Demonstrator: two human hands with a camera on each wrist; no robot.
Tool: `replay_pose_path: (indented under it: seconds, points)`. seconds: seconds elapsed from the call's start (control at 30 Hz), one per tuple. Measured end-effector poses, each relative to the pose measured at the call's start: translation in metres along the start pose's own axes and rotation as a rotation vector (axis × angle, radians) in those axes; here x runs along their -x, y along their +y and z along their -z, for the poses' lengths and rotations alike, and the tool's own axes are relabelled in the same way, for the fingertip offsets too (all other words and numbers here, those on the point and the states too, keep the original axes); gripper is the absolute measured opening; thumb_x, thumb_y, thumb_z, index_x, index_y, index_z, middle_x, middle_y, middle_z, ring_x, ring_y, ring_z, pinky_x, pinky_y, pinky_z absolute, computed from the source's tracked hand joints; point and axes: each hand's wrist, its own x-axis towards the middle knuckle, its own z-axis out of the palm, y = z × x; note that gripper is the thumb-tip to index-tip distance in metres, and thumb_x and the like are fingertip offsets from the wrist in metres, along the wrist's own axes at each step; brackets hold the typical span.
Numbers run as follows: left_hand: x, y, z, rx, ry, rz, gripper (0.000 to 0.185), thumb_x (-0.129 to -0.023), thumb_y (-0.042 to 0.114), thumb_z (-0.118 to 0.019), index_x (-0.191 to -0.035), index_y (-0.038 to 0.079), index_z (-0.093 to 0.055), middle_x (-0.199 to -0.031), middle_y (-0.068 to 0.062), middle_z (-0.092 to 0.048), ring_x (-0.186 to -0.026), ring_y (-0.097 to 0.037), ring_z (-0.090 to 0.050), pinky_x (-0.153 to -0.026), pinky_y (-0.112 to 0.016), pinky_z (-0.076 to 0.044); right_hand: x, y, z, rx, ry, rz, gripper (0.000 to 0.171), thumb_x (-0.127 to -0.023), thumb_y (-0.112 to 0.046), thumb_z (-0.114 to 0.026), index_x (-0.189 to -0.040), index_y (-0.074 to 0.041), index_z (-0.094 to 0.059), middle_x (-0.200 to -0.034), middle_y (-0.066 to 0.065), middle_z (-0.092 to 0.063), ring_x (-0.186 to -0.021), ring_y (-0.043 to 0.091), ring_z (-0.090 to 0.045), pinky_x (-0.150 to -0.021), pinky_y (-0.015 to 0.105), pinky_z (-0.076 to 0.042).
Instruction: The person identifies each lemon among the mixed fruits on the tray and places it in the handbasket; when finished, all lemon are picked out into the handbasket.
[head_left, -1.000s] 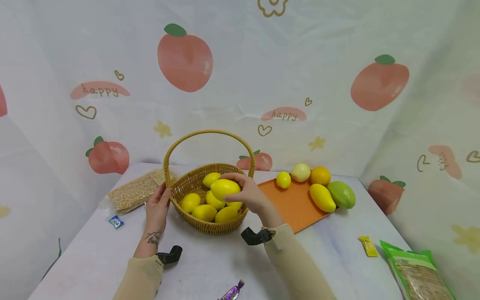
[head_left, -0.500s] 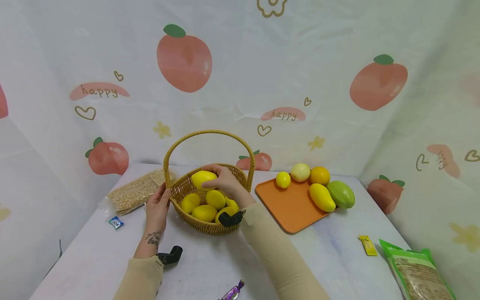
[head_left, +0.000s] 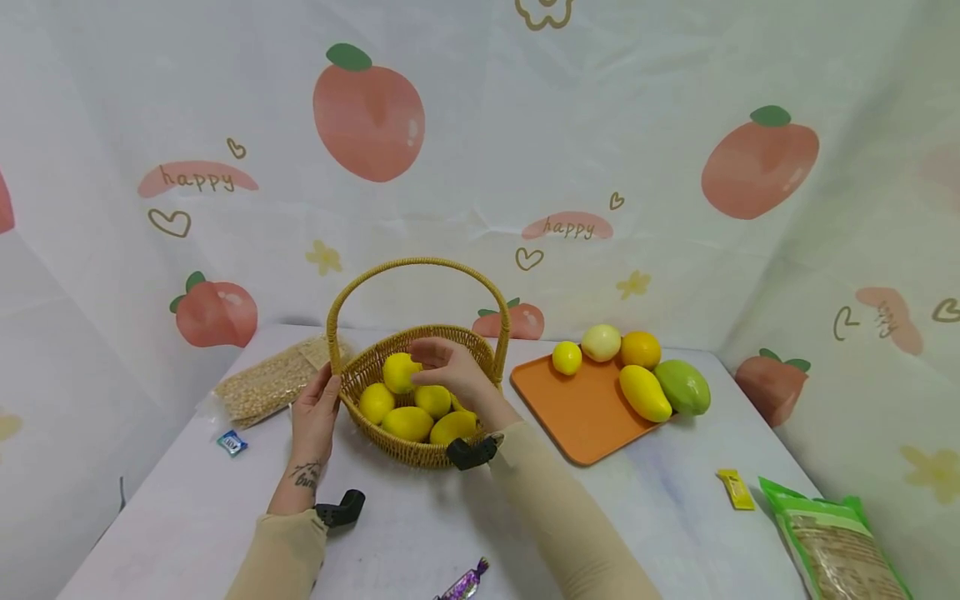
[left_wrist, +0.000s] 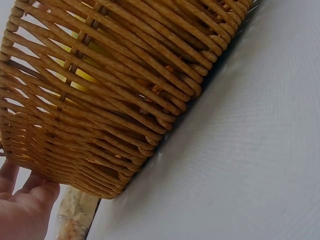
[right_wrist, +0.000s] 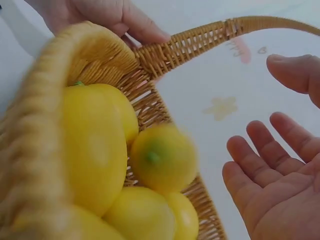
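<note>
The lemon (head_left: 399, 372) carried 1 second ago has been released into the wicker basket (head_left: 375, 364), resting just left of the right hand's (head_left: 450, 373) spread, empty fingers (right_wrist: 260, 150). The basket's rim is steadied by the left hand (head_left: 315, 417).

White table (head_left: 420, 533) carries it all: wicker basket (head_left: 408, 454) at centre, orange tray (head_left: 581, 417) at three o'clock, bag of beans (head_left: 270, 385) at ten, blue packet (head_left: 232, 443) at nine, purple candy (head_left: 463, 583) at six, yellow sachet (head_left: 737, 491) and green bag (head_left: 832, 542) at four.
</note>
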Motion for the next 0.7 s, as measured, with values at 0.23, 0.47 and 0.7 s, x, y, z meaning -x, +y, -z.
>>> replay_pose_path:
  seconds: [0.23, 0.47, 0.7]
  points:
    - [-0.001, 0.000, 0.000, 0.006, 0.018, 0.011, 0.053, -0.092, 0.034, -0.053, -0.140, 0.014, -0.042, -0.143, -0.007, -0.041, -0.120, -0.007, -0.044, -0.107, -0.029, -0.034, 0.038, 0.001, 0.019, -0.072, 0.101, 0.105, 0.050, -0.079, 0.009, -0.062, -0.127, 0.006, -0.048, -0.126, 0.022, -0.053, -0.122, 0.038, -0.045, -0.106, 0.045, -0.036]
    - [-0.001, -0.001, -0.001, 0.023, 0.020, 0.022, 0.052, -0.093, 0.033, -0.054, -0.140, 0.014, -0.042, -0.144, -0.006, -0.040, -0.122, -0.008, -0.043, -0.108, -0.030, -0.033, 0.076, 0.018, 0.050, -0.188, 0.394, 0.244, 0.047, -0.075, 0.017, -0.060, -0.120, 0.017, -0.046, -0.108, 0.009, -0.063, -0.105, 0.018, -0.059, -0.097, 0.029, -0.046]
    - [0.001, -0.001, 0.000, 0.029, 0.019, 0.027, 0.054, -0.092, 0.033, -0.054, -0.141, 0.014, -0.041, -0.143, -0.004, -0.041, -0.122, -0.007, -0.043, -0.107, -0.027, -0.034, 0.080, 0.042, 0.099, -0.185, 0.825, 0.239, 0.043, -0.078, 0.012, -0.062, -0.119, 0.011, -0.048, -0.100, -0.005, -0.060, -0.105, 0.019, -0.054, -0.092, 0.022, -0.047]
